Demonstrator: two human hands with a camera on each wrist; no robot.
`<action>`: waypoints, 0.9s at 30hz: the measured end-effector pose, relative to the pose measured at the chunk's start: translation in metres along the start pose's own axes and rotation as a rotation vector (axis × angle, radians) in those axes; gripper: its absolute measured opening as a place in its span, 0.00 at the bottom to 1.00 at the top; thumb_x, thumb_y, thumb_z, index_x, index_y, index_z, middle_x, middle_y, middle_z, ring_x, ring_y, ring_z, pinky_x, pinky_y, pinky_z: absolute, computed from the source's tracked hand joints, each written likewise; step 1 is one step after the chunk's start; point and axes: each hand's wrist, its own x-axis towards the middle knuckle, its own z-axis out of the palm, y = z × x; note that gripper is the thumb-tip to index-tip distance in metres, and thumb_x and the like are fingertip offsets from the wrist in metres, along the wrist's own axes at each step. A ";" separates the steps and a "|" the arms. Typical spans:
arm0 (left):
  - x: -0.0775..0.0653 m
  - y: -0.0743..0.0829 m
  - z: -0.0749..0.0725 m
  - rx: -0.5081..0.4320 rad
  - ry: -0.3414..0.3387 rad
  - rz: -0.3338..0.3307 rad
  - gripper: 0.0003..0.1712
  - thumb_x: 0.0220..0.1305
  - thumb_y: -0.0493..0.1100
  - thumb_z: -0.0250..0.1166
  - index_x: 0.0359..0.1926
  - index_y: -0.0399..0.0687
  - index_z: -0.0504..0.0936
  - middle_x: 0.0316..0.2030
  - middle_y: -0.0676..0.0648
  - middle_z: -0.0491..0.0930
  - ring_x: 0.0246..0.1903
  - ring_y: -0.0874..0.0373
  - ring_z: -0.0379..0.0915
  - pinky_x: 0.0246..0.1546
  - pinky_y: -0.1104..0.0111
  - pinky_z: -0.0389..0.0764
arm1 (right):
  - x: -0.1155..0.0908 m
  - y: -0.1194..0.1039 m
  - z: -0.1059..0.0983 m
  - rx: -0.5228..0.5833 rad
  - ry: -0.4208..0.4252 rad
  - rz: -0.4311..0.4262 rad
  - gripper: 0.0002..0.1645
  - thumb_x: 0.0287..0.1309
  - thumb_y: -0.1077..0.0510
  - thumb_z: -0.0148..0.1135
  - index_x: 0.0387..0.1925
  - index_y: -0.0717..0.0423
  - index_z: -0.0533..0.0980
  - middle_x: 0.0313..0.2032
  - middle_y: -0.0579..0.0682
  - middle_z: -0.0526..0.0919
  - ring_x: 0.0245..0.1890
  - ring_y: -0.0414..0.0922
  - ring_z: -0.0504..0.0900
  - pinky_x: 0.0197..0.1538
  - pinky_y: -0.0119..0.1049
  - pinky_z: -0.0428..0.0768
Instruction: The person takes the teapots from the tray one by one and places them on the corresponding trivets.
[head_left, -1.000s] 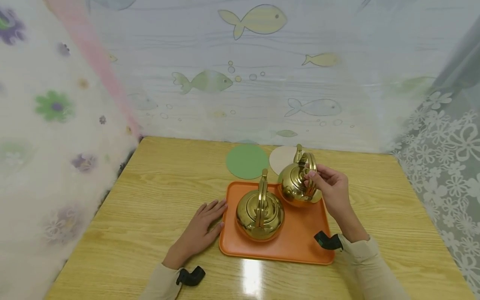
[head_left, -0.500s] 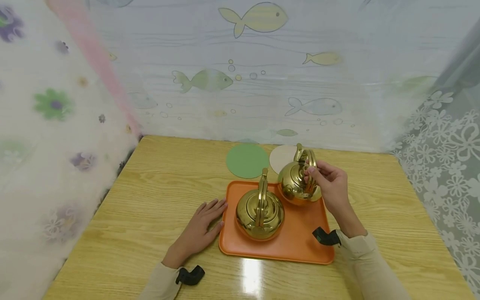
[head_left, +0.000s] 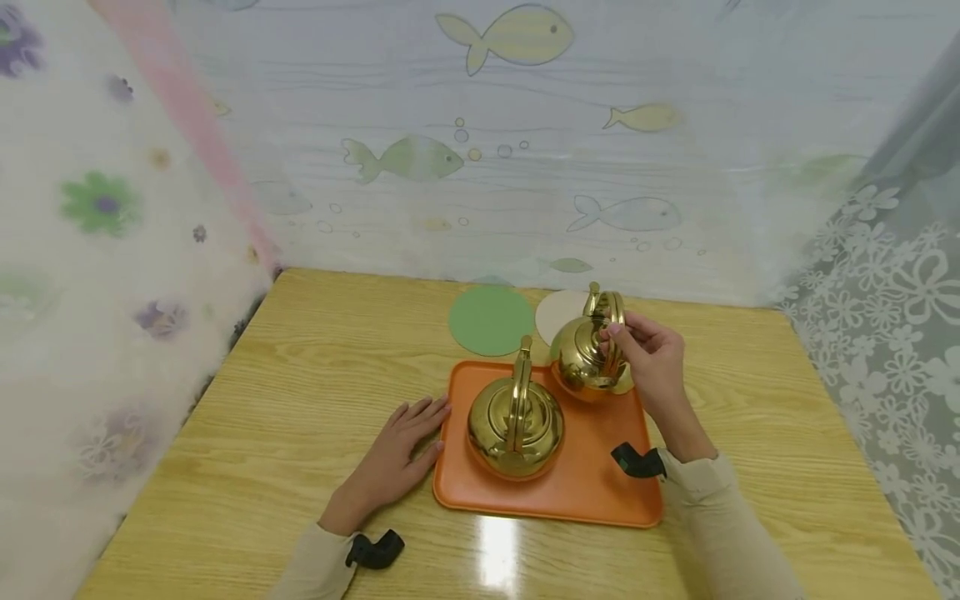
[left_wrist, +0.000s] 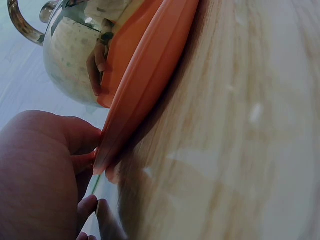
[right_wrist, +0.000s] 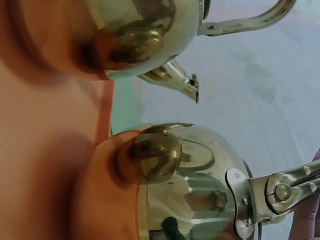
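Pinching the handle (head_left: 617, 310) of the far kettle (head_left: 576, 360), the right hand (head_left: 654, 360) in the head view has its grip almost closed, thumb and fingers close together. I count two shiny gold kettles and one orange tray (head_left: 592, 492), which lies on the wooden desk (head_left: 315, 350). The far kettle is over the tray's far right corner; I cannot tell if its bottom touches. The near kettle (head_left: 517, 442) sits on the tray, left of the middle. Both spouts point away from the person, toward the fish cloth (head_left: 390, 250), and each kettle's long way runs along that line. Behind the tray are two flat rounds, a green circle (head_left: 491, 320) and a cream circle (head_left: 551, 315). The left hand (head_left: 393, 454) lies flat, its grip loose and wide, fingertips at the tray's left edge.

In the left wrist view, the left hand touches the orange rim, and one kettle's shiny side mirrors a hand.

In the right wrist view, the far kettle is below the near kettle, and they are apart. A bit of the right hand shows by the handle.
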 end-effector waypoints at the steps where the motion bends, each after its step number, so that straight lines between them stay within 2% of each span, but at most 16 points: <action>1: 0.000 0.000 0.000 0.000 0.000 0.001 0.31 0.74 0.47 0.61 0.74 0.43 0.70 0.75 0.46 0.65 0.76 0.43 0.56 0.74 0.40 0.51 | 0.001 0.000 0.000 -0.001 0.001 0.006 0.23 0.69 0.69 0.60 0.58 0.85 0.71 0.31 0.45 0.89 0.29 0.38 0.87 0.38 0.30 0.87; 11: 0.001 -0.003 -0.001 0.013 0.002 0.002 0.31 0.74 0.48 0.61 0.74 0.44 0.69 0.75 0.48 0.65 0.76 0.43 0.56 0.74 0.40 0.52 | 0.008 0.000 0.004 0.008 0.008 0.025 0.24 0.69 0.65 0.62 0.57 0.83 0.73 0.33 0.48 0.89 0.31 0.39 0.87 0.39 0.30 0.87; 19: 0.001 -0.003 0.000 0.013 -0.010 -0.003 0.31 0.75 0.48 0.60 0.74 0.45 0.69 0.75 0.48 0.64 0.76 0.44 0.55 0.75 0.41 0.51 | 0.014 0.005 0.003 0.023 -0.003 0.003 0.25 0.69 0.63 0.63 0.54 0.84 0.74 0.31 0.49 0.87 0.30 0.40 0.85 0.38 0.30 0.86; 27: 0.000 -0.001 0.000 0.003 -0.008 -0.005 0.31 0.75 0.47 0.61 0.74 0.44 0.69 0.75 0.48 0.64 0.76 0.43 0.55 0.74 0.40 0.51 | 0.018 0.005 0.005 0.042 0.016 -0.002 0.24 0.68 0.66 0.62 0.55 0.86 0.73 0.31 0.49 0.88 0.29 0.39 0.86 0.36 0.30 0.86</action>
